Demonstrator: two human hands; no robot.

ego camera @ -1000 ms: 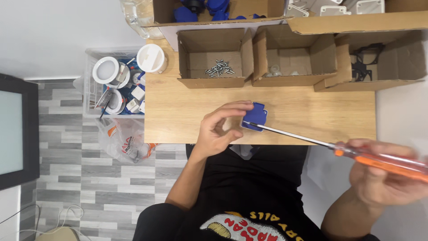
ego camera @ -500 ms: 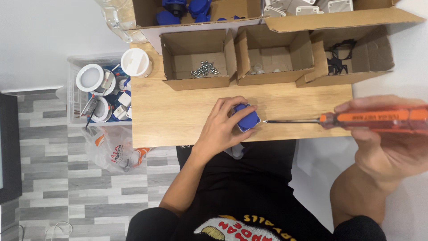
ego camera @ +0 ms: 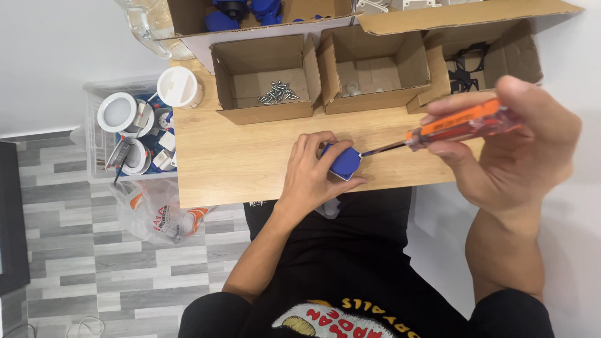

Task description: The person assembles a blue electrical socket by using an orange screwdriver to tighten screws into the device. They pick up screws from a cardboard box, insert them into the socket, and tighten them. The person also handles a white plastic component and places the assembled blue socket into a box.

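Note:
My left hand (ego camera: 313, 172) grips a small blue plastic block (ego camera: 345, 161) at the front edge of the wooden table (ego camera: 238, 163). My right hand (ego camera: 513, 144) is closed around the orange handle of a screwdriver (ego camera: 460, 125), raised close to the camera. The screwdriver's thin metal shaft runs left and its tip meets the right side of the blue block. My fingers cover the block's left half.
Three open cardboard boxes stand along the table's back: one with screws (ego camera: 275, 92), one with small pale parts (ego camera: 372, 75), one with black frames (ego camera: 466, 66). A clear bin (ego camera: 134, 134) of white round fittings and a plastic bag (ego camera: 156, 209) sit on the floor at left.
My right hand has swung the screwdriver up and closer in, and its tip now touches the blue block. My left hand has kept the block in about the same spot.

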